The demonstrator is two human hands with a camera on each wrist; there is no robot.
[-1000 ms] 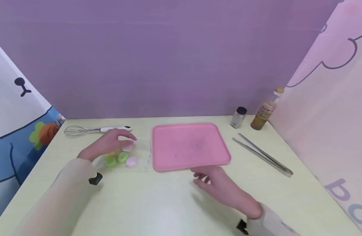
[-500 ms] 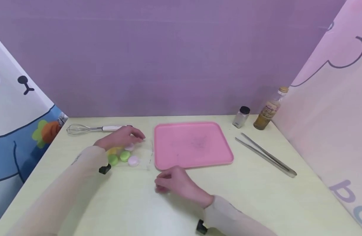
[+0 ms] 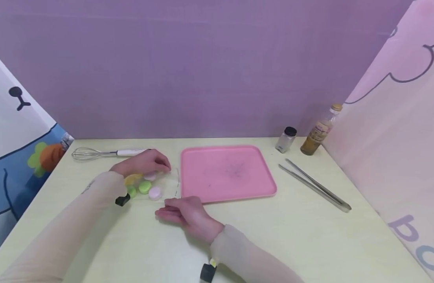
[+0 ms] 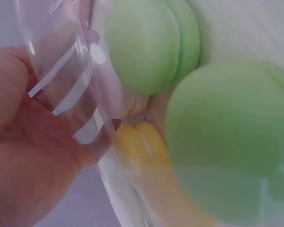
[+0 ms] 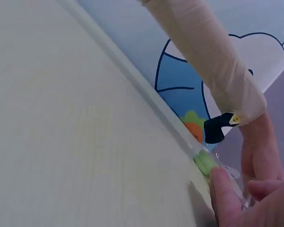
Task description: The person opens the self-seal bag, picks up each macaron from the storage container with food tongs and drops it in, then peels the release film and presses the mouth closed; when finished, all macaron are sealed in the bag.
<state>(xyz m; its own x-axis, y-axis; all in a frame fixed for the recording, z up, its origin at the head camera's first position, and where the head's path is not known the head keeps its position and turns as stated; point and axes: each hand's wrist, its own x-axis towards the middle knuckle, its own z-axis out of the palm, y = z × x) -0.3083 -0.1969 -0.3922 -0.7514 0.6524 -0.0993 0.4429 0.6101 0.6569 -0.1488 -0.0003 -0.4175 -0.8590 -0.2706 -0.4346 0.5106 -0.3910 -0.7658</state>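
Note:
Several macarons lie together on a see-through tray (image 3: pixel 169 188) at the table's left: green (image 3: pixel 145 187), pale purple (image 3: pixel 155 193) and yellow (image 3: pixel 133 179). At the tray's far right corner my left hand (image 3: pixel 142 162) pinches the rim between fingertips and thumb. The left wrist view has the clear rim (image 4: pixel 61 71) crossing in front of that hand (image 4: pixel 33 156), with a green macaron (image 4: pixel 227 142) close to the camera. My right hand (image 3: pixel 190 216) is by the near right corner, fingers extended toward the tray. Whether it touches the rim, I cannot tell.
A pink tray (image 3: pixel 227 173) lies right beside the clear one. Behind my left hand is a whisk (image 3: pixel 96 153). Metal tongs (image 3: pixel 316 186), a black-capped jar (image 3: pixel 286 140) and a corked bottle (image 3: pixel 319 131) are at the right. A purple wall closes off the back.
My right hand has moved left from the pink tray's front edge to the clear tray's near corner. My left hand has shifted slightly right, and its fingertips have closed on the rim.

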